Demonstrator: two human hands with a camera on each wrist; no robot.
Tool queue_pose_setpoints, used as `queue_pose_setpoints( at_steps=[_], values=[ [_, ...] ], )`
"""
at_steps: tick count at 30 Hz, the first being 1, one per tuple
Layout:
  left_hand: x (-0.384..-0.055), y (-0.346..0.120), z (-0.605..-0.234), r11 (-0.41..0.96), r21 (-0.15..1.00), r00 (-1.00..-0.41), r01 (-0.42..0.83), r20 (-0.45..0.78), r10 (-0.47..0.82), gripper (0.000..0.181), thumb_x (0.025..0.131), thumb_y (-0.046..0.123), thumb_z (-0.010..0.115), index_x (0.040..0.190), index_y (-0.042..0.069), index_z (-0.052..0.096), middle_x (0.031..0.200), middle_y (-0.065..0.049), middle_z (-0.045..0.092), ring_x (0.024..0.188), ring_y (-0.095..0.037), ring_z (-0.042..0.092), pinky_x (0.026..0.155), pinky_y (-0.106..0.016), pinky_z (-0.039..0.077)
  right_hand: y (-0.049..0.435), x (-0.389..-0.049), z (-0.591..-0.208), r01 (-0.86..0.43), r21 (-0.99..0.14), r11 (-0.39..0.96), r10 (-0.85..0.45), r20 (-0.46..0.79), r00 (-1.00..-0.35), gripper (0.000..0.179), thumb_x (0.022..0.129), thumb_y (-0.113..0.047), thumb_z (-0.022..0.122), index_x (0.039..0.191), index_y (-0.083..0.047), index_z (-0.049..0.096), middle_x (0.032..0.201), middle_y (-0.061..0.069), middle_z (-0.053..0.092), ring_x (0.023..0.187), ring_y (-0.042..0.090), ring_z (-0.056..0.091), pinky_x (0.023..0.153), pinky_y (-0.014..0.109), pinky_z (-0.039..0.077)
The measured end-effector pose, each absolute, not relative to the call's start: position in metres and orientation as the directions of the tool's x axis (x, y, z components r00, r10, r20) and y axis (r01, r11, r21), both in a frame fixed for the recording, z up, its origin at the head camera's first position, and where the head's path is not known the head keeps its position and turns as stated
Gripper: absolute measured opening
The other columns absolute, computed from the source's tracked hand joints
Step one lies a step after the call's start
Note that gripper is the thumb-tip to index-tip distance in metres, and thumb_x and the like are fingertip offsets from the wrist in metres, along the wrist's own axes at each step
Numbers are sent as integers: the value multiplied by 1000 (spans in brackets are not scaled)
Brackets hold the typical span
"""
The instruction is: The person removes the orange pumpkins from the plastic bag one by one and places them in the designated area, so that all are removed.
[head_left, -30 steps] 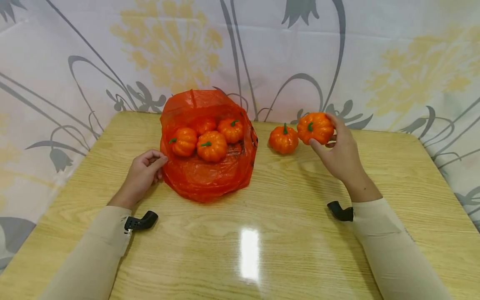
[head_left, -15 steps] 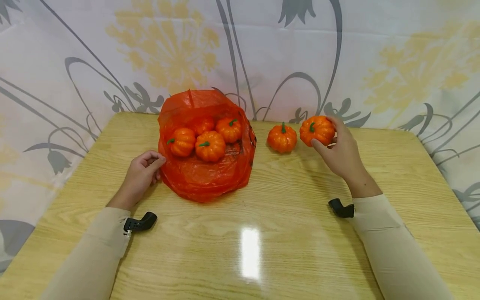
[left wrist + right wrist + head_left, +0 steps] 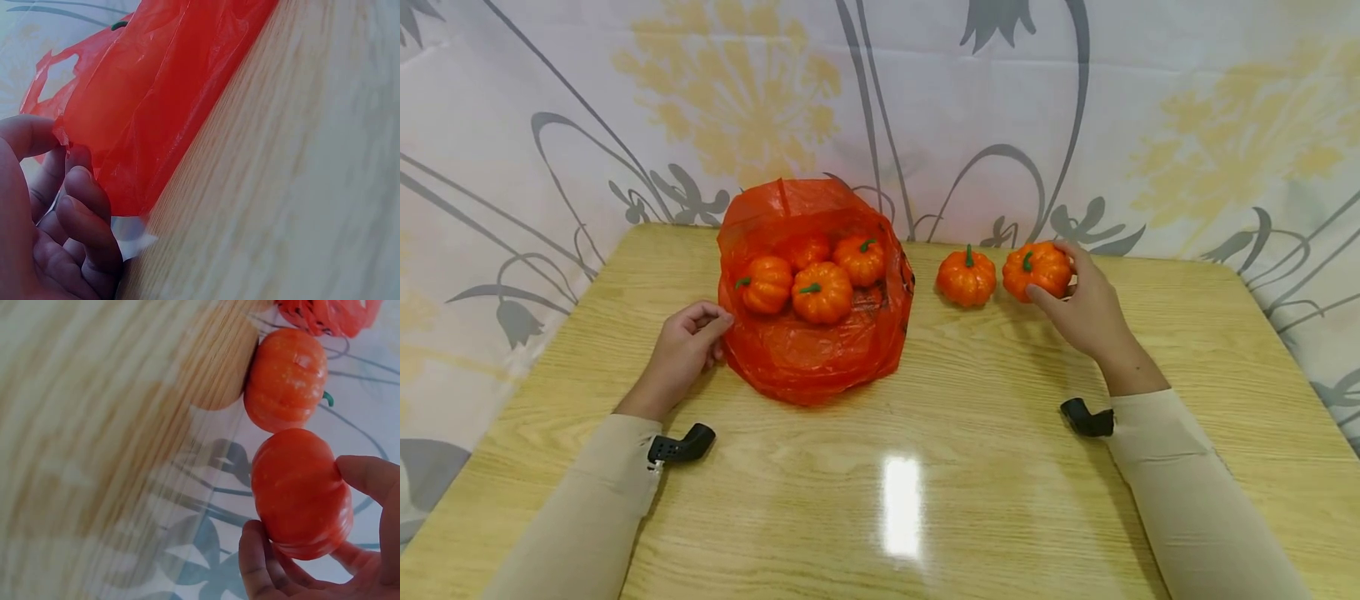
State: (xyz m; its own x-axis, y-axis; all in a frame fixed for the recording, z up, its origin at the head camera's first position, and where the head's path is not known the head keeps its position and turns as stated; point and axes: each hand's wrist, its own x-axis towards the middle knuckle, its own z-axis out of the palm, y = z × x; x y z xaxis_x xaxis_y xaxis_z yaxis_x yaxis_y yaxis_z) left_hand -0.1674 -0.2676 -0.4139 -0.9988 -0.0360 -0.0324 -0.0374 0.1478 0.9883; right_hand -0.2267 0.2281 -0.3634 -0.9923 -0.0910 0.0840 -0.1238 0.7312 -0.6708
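My left hand [image 3: 688,346] pinches the left edge of a red plastic bag [image 3: 808,354] between thumb and fingertips. In the left wrist view the bag's thin film [image 3: 150,112] bunches at those fingertips. Several small orange pumpkins with green stems lie inside the bag's wide mouth, among them a front pumpkin [image 3: 822,293]. On the right, my right hand [image 3: 1086,304] grips another small pumpkin [image 3: 1037,271], thumb on the near side and fingers behind. The right wrist view shows this held pumpkin [image 3: 301,494] close over the table, with a loose pumpkin [image 3: 966,277] just left of it.
The pale wooden table [image 3: 820,500] reaches back to a wall covering [image 3: 925,108] with grey and yellow flowers, close behind the bag and pumpkins. Black camera mounts sit at both wrists, the left mount [image 3: 683,446] and the right mount [image 3: 1086,418].
My right hand has lowered its pumpkin toward the table and shifted it slightly right, away from the loose one. The left hand keeps its pinch on the bag.
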Motion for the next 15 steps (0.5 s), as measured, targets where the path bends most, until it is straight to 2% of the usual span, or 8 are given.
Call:
queue_pose_setpoints(
  at_steps=[4, 7, 10, 15],
  values=[
    [-168, -268, -413, 142, 989, -999, -32, -27, -37, 13, 99, 21, 62, 98, 8, 60, 67, 8, 55, 54, -7, 49, 47, -19, 44, 229, -228, -364, -129, -665, 736, -109, 72, -991, 73, 97, -29, 63, 155, -5, 25, 150, 31, 39, 100, 42, 61, 73, 23, 49],
    [-168, -269, -414, 146, 989, -999, -36, -31, -37, 11, 100, 21, 62, 97, 10, 60, 67, 8, 55, 54, -8, 50, 47, -19, 44, 229, -229, -366, -135, -652, 746, -131, 56, -990, 73, 98, -27, 61, 154, 2, 24, 149, 34, 37, 104, 43, 58, 83, 38, 53],
    [-168, -269, -415, 158, 987, -999, -36, -31, -38, 11, 100, 21, 62, 97, 10, 60, 67, 9, 54, 54, -7, 50, 47, -19, 44, 229, -230, -367, -123, -641, 758, -139, 25, -990, 73, 99, -26, 60, 153, 6, 22, 147, 37, 35, 117, 47, 50, 96, 56, 49],
    [-168, -268, -415, 154, 988, -999, -28, -22, -37, 14, 100, 21, 62, 98, 7, 60, 66, 8, 54, 54, -7, 49, 46, -19, 43, 229, -230, -370, -96, -618, 780, -133, -14, -991, 75, 100, -27, 59, 154, 7, 20, 147, 39, 33, 132, 52, 39, 108, 64, 39]
  ],
)
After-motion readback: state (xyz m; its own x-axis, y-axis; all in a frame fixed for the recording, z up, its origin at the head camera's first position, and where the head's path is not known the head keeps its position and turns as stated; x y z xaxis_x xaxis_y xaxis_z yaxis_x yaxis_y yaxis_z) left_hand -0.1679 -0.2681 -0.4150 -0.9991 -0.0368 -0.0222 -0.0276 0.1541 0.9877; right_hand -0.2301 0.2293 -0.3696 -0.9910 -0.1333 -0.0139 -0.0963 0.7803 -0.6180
